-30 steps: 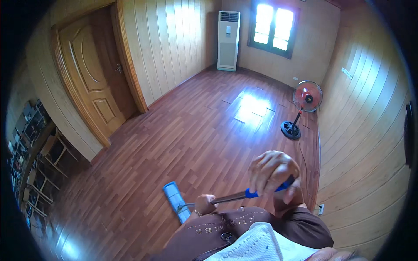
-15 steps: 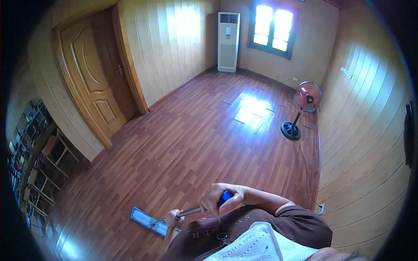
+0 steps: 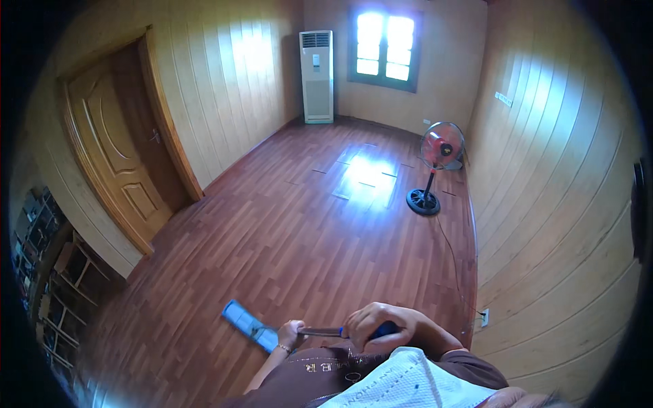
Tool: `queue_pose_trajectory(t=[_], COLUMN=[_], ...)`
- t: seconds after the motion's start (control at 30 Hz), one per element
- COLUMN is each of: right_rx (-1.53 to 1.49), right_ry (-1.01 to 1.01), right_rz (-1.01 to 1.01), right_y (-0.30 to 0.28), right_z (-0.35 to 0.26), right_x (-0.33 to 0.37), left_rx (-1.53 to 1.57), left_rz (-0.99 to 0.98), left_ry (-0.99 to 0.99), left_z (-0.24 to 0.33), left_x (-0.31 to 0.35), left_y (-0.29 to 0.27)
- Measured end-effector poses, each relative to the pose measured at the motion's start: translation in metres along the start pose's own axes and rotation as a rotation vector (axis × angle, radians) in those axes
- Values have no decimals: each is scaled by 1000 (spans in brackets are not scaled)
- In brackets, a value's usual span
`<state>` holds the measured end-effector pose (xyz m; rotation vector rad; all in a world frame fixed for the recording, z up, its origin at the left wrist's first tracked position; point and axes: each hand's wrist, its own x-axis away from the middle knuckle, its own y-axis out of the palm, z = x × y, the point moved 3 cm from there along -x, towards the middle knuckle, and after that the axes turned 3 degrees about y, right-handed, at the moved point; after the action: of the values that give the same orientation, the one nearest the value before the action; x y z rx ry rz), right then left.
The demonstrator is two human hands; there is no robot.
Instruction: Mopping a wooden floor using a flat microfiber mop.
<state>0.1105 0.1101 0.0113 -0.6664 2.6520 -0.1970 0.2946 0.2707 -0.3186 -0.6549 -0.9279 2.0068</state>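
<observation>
A flat mop is held low in front of me, its blue rectangular head (image 3: pixel 248 325) flat on the wood-look floor. My left hand (image 3: pixel 291 334) is wrapped round the lower part of the mop's metal handle (image 3: pixel 321 332), close to the head. Further right, my right hand (image 3: pixel 381 326) grips the handle's blue-and-dark upper end. Its fingers cover most of that grip. A beaded bracelet circles my left wrist.
A standing fan (image 3: pixel 435 166) stands by the right wall, its cord (image 3: pixel 450 251) running along the floor to a wall socket (image 3: pixel 484 317). A tall air conditioner (image 3: pixel 317 78) fills the far corner. Left are a wooden door (image 3: pixel 126 143) and chairs (image 3: pixel 68 272) along a cluttered table.
The room has shifted left in view as my head turned right. The mop head has moved right, and the handle lies more level. Both hands keep their hold, shifted rightward.
</observation>
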Motion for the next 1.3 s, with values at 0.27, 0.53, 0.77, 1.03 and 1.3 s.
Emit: queue_pose_trajectory(t=[0.27,0.53,0.77,1.03,1.3], right_rx=[503,944,1226,1145,741], right_ry=[-36,-231,61,42,-295], right_rz=[134,350,303,342,304], right_y=[14,54,86,87,44], right_z=[-86,-173,-225,-212,-137], right_x=[79,153,180,190,162], left_rx=[69,94,97,102,53], left_rz=[-280,-772,-1045,-909,-583], left_ry=[323,658,907,823,574], left_z=[120,287,367,353,256], left_x=[-75,-70,-45,-46,-69], left_y=[67,133,162,152,135])
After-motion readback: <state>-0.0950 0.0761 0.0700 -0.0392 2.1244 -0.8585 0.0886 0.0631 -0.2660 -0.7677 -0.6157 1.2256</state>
